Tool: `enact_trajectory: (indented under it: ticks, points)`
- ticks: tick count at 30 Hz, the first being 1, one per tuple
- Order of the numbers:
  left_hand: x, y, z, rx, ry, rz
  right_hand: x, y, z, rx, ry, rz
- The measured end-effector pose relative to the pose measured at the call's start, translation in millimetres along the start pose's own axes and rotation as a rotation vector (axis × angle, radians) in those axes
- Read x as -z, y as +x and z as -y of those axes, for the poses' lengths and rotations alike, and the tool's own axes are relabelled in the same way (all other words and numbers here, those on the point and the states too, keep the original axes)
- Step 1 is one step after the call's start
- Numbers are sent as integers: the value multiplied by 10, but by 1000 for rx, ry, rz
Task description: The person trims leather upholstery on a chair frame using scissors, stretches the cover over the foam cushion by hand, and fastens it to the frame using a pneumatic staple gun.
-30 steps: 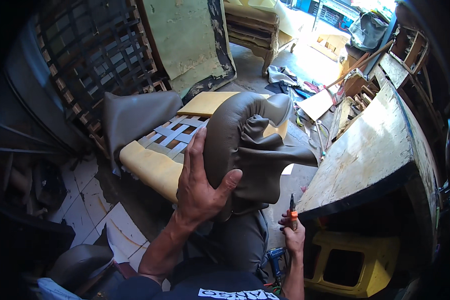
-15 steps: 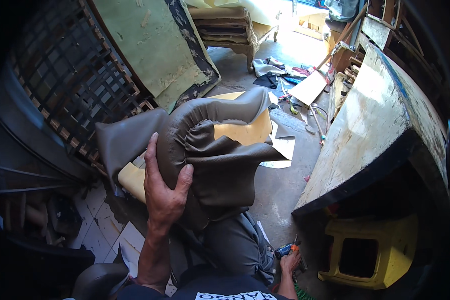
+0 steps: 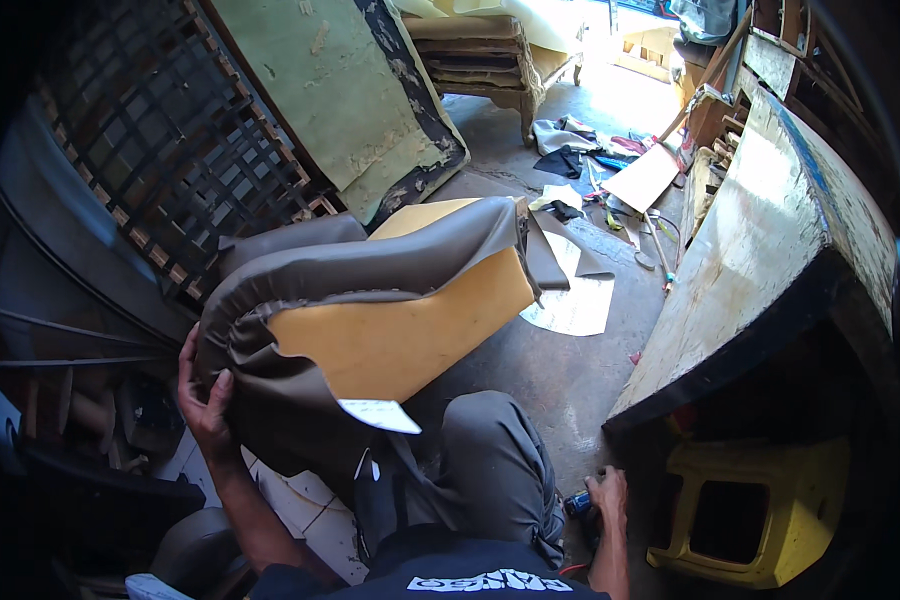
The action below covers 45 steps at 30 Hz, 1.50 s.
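Because the brown leatherette cover (image 3: 350, 265) is gathered into uneven pleats (image 3: 250, 340) around the curved end of what looks like a padded sofa arm (image 3: 440, 245), that corner seems the likeliest place for trouble. The piece sits ahead of the person and left of centre, tilted, its bare yellow foam (image 3: 400, 330) facing the knees. The left hand (image 3: 208, 400) clamps the rounded end, thumb on the gathers and fingers around the outer side. Well apart from it, low on the right, the right hand (image 3: 608, 490) is at a blue-and-black power tool (image 3: 577, 503); how firmly its fingers close there I cannot tell.

Should the left hand slacken, the pleats could creep and bunch, since the cover's lower part hangs loose beside a pale flap (image 3: 382, 415), whose material is unclear. A single hand at one end may also let the long piece swing or tip, and a knock against the exposed foam could dent or tear it. The tool is just beside the grey trouser leg (image 3: 495, 450), so a careless squeeze or turn could catch cloth or knee. A red cord (image 3: 573, 569) near it might snag, and the yellow stool (image 3: 795, 520) limits elbow room on that side.
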<state>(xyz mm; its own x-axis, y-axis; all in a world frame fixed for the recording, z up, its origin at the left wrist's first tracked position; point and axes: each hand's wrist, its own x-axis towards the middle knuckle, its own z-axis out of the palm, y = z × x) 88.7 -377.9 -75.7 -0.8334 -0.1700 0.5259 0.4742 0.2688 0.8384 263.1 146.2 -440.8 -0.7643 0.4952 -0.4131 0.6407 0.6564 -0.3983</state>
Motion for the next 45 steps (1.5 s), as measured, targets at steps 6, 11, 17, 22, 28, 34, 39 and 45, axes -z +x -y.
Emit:
enact_trajectory:
  ticks: [6,11,17,22,28,34,39,45]
  points:
    - [492,-248,207,32,-128,10,702,225,1799,503,633,-4]
    - [711,-827,424,140,-125,-6,822,206,3071,589,1362,606]
    - [866,-856,209,423,-54,343,741,135,3466,465,1620,612]
    - [10,99,400,589,293,1178,644,194,3599,441,1415,555]
    - [-1747,573,848,290,551,1256,331,254,3462,441,2143,591]
    - [-2329,545,875,-130,666,1123,441,153,3416,339,2167,557]
    - [-2335,353,753,-198,757,1061,601,151,3411,377,1867,563]
    - [-2456,296,717,-508,919,1093,501,256,3455,170,2256,489]
